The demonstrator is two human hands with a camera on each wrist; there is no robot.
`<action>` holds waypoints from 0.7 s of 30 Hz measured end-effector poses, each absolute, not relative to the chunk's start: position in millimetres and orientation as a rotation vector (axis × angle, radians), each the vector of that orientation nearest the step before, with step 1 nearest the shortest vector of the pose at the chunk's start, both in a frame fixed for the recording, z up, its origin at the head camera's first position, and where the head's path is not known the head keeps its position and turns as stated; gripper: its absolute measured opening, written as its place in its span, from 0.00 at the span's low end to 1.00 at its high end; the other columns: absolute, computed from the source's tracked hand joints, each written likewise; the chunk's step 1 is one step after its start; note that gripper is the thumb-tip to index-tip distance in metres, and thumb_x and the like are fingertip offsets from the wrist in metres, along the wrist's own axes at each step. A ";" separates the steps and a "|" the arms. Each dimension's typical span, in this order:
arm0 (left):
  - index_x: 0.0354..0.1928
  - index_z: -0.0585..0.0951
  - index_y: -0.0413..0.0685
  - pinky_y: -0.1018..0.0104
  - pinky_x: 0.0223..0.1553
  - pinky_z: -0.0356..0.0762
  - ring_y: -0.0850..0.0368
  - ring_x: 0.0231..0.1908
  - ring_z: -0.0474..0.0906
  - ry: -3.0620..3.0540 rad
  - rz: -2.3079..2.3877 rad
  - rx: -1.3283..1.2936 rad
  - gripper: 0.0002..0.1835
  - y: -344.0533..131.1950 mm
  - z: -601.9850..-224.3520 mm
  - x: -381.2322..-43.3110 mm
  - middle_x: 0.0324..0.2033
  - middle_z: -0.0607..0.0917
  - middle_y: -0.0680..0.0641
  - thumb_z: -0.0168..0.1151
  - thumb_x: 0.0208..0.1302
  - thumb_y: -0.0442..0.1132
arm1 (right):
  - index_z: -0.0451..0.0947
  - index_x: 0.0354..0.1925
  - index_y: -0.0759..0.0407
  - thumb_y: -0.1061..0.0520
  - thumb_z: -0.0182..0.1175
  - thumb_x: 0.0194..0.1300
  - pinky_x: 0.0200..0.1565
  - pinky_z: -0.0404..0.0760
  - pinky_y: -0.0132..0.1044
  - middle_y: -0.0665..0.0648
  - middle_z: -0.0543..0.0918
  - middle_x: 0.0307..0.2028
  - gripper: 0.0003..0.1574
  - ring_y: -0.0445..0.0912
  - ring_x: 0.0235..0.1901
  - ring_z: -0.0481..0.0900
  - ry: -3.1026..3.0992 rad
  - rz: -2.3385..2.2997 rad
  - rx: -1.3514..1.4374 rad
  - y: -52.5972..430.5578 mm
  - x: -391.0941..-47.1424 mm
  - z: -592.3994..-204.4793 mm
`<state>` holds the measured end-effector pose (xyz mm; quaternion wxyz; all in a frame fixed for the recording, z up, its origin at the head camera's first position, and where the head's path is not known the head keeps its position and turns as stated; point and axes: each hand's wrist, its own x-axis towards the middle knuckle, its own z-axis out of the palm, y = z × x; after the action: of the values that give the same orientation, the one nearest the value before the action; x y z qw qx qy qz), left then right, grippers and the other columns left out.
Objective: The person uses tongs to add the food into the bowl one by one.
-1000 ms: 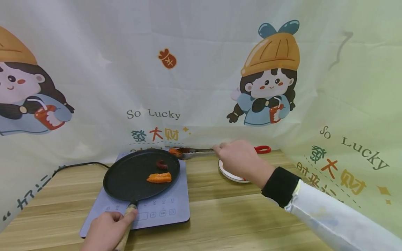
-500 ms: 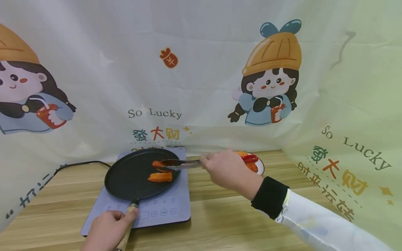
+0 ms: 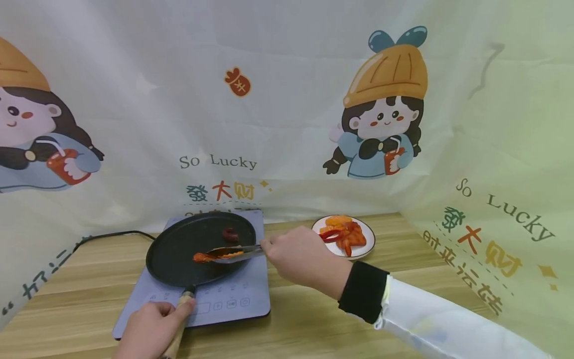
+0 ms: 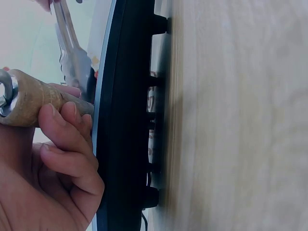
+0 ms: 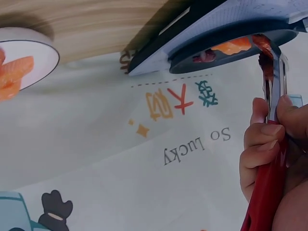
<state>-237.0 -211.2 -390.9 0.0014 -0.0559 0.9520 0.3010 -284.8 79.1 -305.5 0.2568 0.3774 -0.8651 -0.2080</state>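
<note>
My left hand (image 3: 150, 326) grips the wooden handle (image 3: 177, 336) of a flat black frying pan (image 3: 172, 249). With my right hand (image 3: 309, 259) I hold metal food tongs (image 3: 248, 253), whose red handles (image 5: 267, 187) show in the right wrist view. Between the tong tips is a reddish piece of food (image 3: 202, 258), low over the pan's middle; whether it touches the pan I cannot tell. An orange ridged piece, like salmon (image 5: 233, 46), lies in the pan, partly hidden behind the tongs in the head view. A dark red curled piece (image 3: 230, 234) lies near the pan's right side.
The pan sits on a pale induction cooker (image 3: 255, 306) with a black cord (image 3: 112, 234) at its left. A white plate (image 3: 369, 247) of orange and red food stands back right on the wooden table (image 3: 314, 319). Printed cloth (image 3: 287, 124) hangs behind and at the sides.
The tongs with the reddish piece have moved left and down, from the pan's right rim to over its middle. The plate has come into fuller view. My left hand stays on the handle.
</note>
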 end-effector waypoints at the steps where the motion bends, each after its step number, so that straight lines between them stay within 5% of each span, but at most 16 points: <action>1: 0.12 0.65 0.51 0.65 0.22 0.58 0.58 0.17 0.61 2.989 0.947 -0.172 0.32 -211.6 -391.3 -237.0 0.10 0.60 0.55 0.53 0.63 0.67 | 0.81 0.51 0.49 0.54 0.57 0.66 0.13 0.70 0.35 0.46 0.84 0.33 0.16 0.40 0.19 0.73 -2.347 -0.572 1.027 75.7 -284.9 -306.6; 21: 0.12 0.67 0.50 0.65 0.22 0.57 0.58 0.17 0.62 2.989 0.964 -0.156 0.32 -210.6 -389.2 -235.0 0.10 0.61 0.55 0.53 0.63 0.67 | 0.77 0.57 0.54 0.50 0.59 0.67 0.16 0.71 0.33 0.50 0.84 0.40 0.22 0.41 0.20 0.71 -2.303 -0.716 1.048 48.2 -274.5 -307.8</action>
<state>-235.0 -210.6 -389.2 -0.0016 -0.0495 0.9506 0.3065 -274.5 48.2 -307.8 0.2532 0.3854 -0.8474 -0.2634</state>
